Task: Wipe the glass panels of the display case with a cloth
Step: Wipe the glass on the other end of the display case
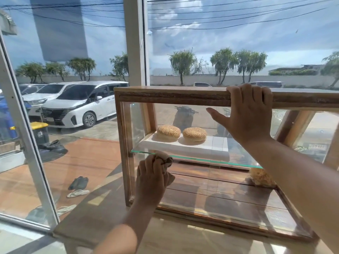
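The left grip (151, 178) was closed tight round a bunched brown cloth (166, 160). The cloth stuck out above the knuckles and was pressed to the front glass (211, 182) of the wooden case (165, 97). That was near the case's left post, abt level w/ the green edge of the glass shelf (201, 158). So the cloth sat right at the top of that grip, betw. fingers and pane, w/ the forearm coming up from below.

The right grip (251, 114) was higher and well apart, at the case's top rail. Its fingers were hooked over the wood, the palm lay flat against the upper glass, and the thumb stuck out to the left. It held nothing but the case itself.

Inside, on the shelf, 2 sesame buns (168, 133) lay side by side on a white tray (216, 143), behind the glass and betw. the two grips. A pale flaky pastry (260, 177) sat on the case floor at lower right (partly hidden by the right forearm).

The case stood on a light wood table (183, 242) by a big window (82, 43). Outside were parked white cars (77, 105) and sandals (78, 183) on the pavement.
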`<state>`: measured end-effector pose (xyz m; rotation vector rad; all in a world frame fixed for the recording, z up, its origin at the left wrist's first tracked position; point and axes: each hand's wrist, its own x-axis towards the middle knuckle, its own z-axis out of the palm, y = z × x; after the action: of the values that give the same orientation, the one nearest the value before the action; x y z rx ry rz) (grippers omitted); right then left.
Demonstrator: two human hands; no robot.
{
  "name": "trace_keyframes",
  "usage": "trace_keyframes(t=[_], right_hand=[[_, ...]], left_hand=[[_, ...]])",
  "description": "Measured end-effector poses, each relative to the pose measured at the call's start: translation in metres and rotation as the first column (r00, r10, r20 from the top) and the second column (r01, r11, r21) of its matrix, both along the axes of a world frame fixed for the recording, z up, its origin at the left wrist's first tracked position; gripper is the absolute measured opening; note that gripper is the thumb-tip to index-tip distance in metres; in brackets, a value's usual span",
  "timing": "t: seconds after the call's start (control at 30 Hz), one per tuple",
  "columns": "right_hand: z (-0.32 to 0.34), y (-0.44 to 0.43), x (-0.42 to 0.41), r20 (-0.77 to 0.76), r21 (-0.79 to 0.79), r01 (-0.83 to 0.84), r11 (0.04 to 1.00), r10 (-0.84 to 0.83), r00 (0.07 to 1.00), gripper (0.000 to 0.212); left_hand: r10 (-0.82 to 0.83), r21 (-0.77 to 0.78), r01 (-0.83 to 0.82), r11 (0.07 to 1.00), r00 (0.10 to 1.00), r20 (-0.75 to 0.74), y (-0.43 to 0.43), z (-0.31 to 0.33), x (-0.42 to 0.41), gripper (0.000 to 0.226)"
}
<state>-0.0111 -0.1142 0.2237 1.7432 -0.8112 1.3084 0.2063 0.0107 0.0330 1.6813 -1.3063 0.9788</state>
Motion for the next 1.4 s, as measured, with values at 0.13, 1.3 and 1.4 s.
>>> trace_keyframes(t=[0.13, 1.3, 1.4], right_hand=[[-0.004, 0.000, -0.001, -0.009, -0.007, 0.002, 1.000, -0.002, 1.000, 0.069], [-0.006, -0.006, 0.001, 0.026, -0.059, -0.021, 0.998, 0.023, 0.999, 0.068], [-0.010, -0.005, 0.002, 0.022, -0.058, -0.029, 0.998, 0.031, 0.999, 0.069]], left_hand=[[0.034, 0.247, -0.015, 0.969, 0.997, -0.073, 0.021, -0.086, -0.010, 0.033], [-0.066, 0.258, 0.081, 0.963, 0.996, -0.068, 0.007, -0.095, -0.036, 0.022], [-0.131, 0.101, 0.133, 0.986, 0.991, -0.026, 0.004, -0.053, -0.036, 0.022]])
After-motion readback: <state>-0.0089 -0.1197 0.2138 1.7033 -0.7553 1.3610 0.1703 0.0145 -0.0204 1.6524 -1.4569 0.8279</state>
